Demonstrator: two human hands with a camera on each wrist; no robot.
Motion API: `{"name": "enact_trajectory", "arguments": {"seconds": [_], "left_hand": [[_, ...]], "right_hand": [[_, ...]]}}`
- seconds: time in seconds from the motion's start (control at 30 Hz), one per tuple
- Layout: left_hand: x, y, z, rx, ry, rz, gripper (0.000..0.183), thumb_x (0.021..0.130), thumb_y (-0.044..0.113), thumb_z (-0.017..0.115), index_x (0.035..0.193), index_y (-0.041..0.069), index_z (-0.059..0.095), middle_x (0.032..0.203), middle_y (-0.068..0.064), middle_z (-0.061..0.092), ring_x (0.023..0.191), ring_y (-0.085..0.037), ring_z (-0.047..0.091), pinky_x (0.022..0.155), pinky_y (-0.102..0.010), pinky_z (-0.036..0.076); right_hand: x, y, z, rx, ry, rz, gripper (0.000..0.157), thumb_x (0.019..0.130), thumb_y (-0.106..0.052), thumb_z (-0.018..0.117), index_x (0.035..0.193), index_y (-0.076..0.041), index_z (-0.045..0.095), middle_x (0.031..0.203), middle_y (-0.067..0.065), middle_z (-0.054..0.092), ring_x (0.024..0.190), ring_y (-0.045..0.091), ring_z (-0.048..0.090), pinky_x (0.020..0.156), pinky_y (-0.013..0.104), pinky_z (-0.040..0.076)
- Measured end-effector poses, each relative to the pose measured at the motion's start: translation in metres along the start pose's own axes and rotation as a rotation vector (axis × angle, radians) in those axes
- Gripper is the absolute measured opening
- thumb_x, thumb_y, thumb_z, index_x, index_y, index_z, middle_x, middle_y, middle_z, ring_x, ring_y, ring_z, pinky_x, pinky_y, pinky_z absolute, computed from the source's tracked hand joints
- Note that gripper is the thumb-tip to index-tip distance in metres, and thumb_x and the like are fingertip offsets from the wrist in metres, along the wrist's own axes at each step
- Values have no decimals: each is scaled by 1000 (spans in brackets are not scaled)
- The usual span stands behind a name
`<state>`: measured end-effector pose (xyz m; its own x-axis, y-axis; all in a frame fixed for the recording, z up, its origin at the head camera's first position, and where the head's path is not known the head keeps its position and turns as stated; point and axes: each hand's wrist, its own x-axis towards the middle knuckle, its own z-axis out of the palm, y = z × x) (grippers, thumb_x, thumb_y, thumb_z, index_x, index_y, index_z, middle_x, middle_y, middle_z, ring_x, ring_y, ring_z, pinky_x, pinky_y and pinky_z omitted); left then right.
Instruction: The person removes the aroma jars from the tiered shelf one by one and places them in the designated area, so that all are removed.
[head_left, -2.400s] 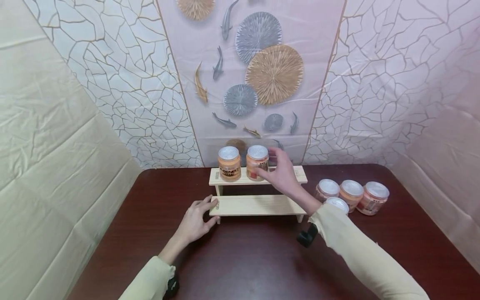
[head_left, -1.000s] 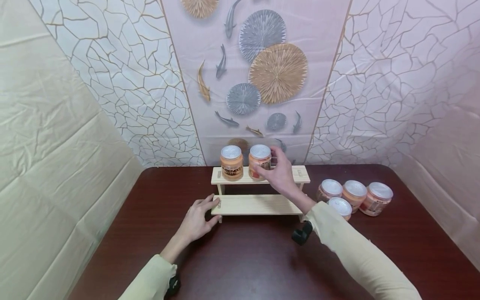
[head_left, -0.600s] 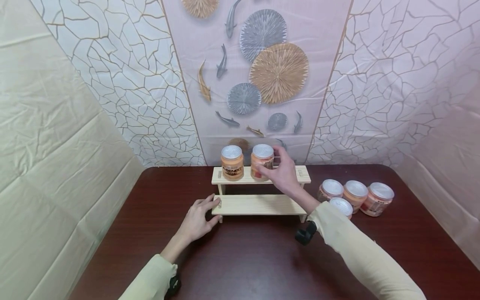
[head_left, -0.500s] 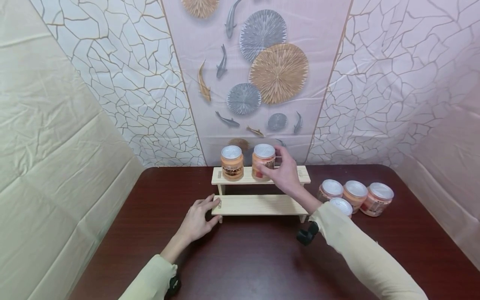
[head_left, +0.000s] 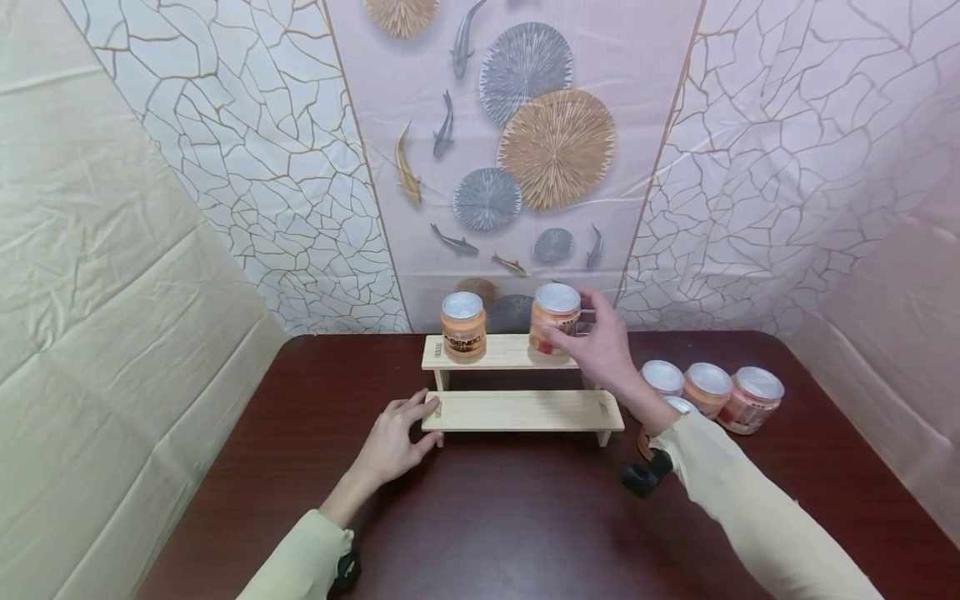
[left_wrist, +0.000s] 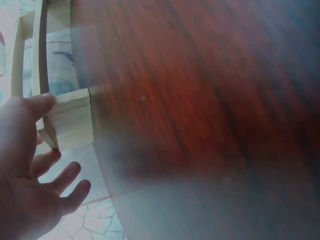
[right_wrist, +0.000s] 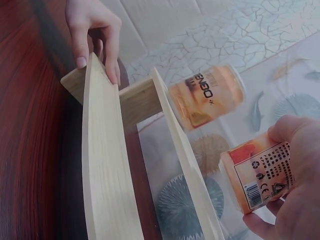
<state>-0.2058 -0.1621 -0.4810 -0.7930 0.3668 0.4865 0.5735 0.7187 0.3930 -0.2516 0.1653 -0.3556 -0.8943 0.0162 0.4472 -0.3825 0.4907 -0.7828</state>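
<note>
My right hand (head_left: 602,343) grips an orange jar with a silvery-white lid (head_left: 557,310) over the upper board of a two-step wooden display rack (head_left: 517,410). A gap shows between this jar and the board in the right wrist view, where its printed label and barcode face the camera. Another orange jar (head_left: 463,327) stands upright on the upper board's left part, its dark lettering facing front. At the lower step's left end, my left hand (head_left: 392,440) pinches the board between thumb and fingers, the other fingers loosely spread in the left wrist view.
Several similar jars (head_left: 752,398) stand grouped on the dark red-brown table (head_left: 510,517) right of the rack; my right forearm partly covers the nearest one. A patterned cloth (head_left: 480,125) hangs right behind the rack, with plain cream cloth (head_left: 112,375) along the left side.
My right hand has carried its jar to the right, away from the standing jar, and up slightly off the upper board. The left hand stays at the lower step's end.
</note>
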Motion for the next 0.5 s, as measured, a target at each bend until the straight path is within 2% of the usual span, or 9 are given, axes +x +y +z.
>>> {"name": "enact_trajectory", "arguments": {"seconds": [0.3, 0.5], "left_hand": [[0, 1, -1, 0, -6, -9, 51, 82, 21, 82, 127, 2, 68, 136, -24, 58, 108, -49, 59, 86, -64, 47], [0, 0, 0, -1, -6, -7, 51, 82, 21, 82, 128, 3, 68, 136, -24, 58, 108, -48, 59, 86, -64, 47]], "right_hand": [[-6, 7, -24, -40, 14, -10, 69, 81, -20, 85, 136, 0, 50, 120, 22, 57, 104, 39, 59, 85, 49, 48], [-12, 8, -40, -70, 29, 24, 71, 82, -23, 84, 138, 0, 48, 121, 23, 57, 101, 38, 61, 83, 42, 50]]}}
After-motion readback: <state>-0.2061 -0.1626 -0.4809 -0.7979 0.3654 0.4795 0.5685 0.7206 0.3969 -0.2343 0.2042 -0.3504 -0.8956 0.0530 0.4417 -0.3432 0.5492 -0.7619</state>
